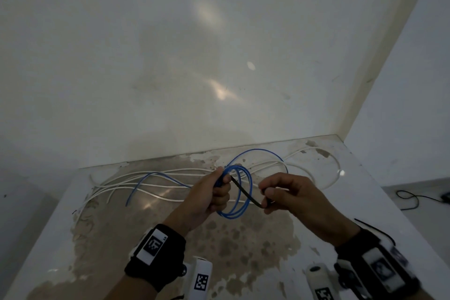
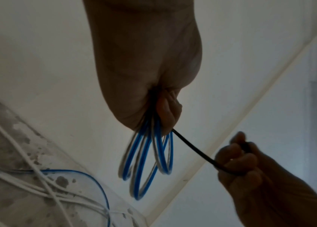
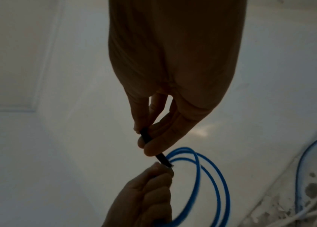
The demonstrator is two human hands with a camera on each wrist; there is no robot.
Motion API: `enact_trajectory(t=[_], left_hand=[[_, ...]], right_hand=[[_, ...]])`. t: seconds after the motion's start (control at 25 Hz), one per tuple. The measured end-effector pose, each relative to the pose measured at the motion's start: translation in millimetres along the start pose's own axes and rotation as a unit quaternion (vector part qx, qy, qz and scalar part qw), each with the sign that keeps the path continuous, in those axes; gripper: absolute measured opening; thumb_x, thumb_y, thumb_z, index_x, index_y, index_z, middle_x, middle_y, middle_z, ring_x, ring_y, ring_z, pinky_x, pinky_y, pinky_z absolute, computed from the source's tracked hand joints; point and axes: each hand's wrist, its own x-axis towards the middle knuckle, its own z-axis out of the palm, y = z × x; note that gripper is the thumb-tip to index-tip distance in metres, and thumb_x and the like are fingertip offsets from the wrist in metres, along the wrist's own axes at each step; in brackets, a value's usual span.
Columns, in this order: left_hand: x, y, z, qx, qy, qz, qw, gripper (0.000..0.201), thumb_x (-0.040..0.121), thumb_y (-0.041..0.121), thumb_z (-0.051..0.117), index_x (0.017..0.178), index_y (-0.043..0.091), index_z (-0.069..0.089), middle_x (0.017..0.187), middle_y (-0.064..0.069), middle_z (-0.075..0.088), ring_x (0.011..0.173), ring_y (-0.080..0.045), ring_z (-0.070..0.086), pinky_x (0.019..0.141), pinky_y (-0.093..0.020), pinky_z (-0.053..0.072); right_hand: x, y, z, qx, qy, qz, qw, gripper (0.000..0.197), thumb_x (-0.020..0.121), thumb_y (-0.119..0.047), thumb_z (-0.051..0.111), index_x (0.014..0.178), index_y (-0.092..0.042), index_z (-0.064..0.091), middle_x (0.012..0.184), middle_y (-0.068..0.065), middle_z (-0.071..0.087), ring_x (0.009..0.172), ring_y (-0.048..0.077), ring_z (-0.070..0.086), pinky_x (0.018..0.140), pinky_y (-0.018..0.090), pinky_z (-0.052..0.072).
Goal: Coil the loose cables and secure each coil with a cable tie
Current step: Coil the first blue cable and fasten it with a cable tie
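Observation:
My left hand (image 1: pixel 219 186) grips a small coil of blue cable (image 1: pixel 244 198) above the table; its loops hang below the fist (image 2: pixel 144 165) and show beside it in the right wrist view (image 3: pixel 212 184). A black cable tie (image 1: pixel 246 192) runs from the left fist across to my right hand (image 1: pixel 266 198), which pinches its free end between thumb and fingers (image 3: pixel 146 138). The tie stretches taut between the two hands (image 2: pixel 192 150). More blue cable (image 1: pixel 151 178) trails loose over the table to the left and arcs behind the hands.
Loose white cables (image 1: pixel 136 184) lie tangled across the stained white table (image 1: pixel 243 246), reaching the back right corner. Walls close in behind and at the right. A black cord (image 1: pixel 411 198) lies on the floor at the far right.

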Motion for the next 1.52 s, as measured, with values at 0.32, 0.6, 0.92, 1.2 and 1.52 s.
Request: enact_trajectory(t=[0.32,0.6,0.92,1.2,1.52], left_hand=[[-12.5,10.1,24.0,0.137,0.023,-0.036,0.99,0.043,0.104,0.034,0.029,0.074,0.012,0.05,0.051,0.004,0.019,0.041,-0.009,0.013,0.04,-0.019,0.015],[-10.3,15.5,25.4,0.222,0.042,0.041,0.973,0.029,0.107,0.027,0.028,0.118,0.014,0.052,0.052,0.004,0.026,0.042,-0.01,0.018,0.04,-0.02,0.019],[-0.8,5.4,28.5,0.335,0.137,0.186,0.913,0.026,0.105,0.021,0.036,0.107,0.022,0.062,0.077,-0.004,0.061,0.041,0.003,0.048,0.051,-0.021,0.032],[-5.5,6.9,27.9,0.28,0.102,0.181,0.937,0.032,0.106,0.029,0.033,0.106,0.02,0.064,0.071,0.0,0.051,0.038,-0.008,0.028,0.039,-0.022,0.026],[-17.1,16.7,34.6,0.149,0.106,0.065,0.981,0.031,0.103,0.04,0.038,0.093,0.017,0.056,0.063,0.004,0.034,0.045,-0.009,0.017,0.041,-0.021,0.016]], right_hand=[[32.4,10.7,23.9,0.045,0.03,-0.055,0.997,0.019,0.093,0.007,0.054,0.097,-0.004,0.069,0.091,0.016,0.072,0.087,0.03,0.07,0.086,0.039,0.058],[38.4,15.3,25.5,0.089,0.063,-0.042,0.993,0.019,0.095,0.005,0.053,0.097,-0.004,0.068,0.091,0.013,0.072,0.089,0.028,0.07,0.081,0.034,0.058],[41.5,24.0,28.5,0.106,0.15,-0.055,0.981,0.019,0.092,0.003,0.06,0.106,-0.006,0.069,0.097,0.011,0.074,0.092,0.028,0.072,0.078,0.032,0.06],[42.7,23.2,34.4,-0.021,0.177,-0.119,0.977,0.02,0.091,0.0,0.064,0.099,-0.017,0.071,0.094,-0.001,0.076,0.085,0.02,0.074,0.073,0.027,0.06],[45.3,22.5,39.7,0.014,0.161,-0.117,0.98,0.017,0.091,0.002,0.064,0.1,-0.01,0.071,0.093,0.008,0.076,0.088,0.021,0.074,0.074,0.028,0.06]])
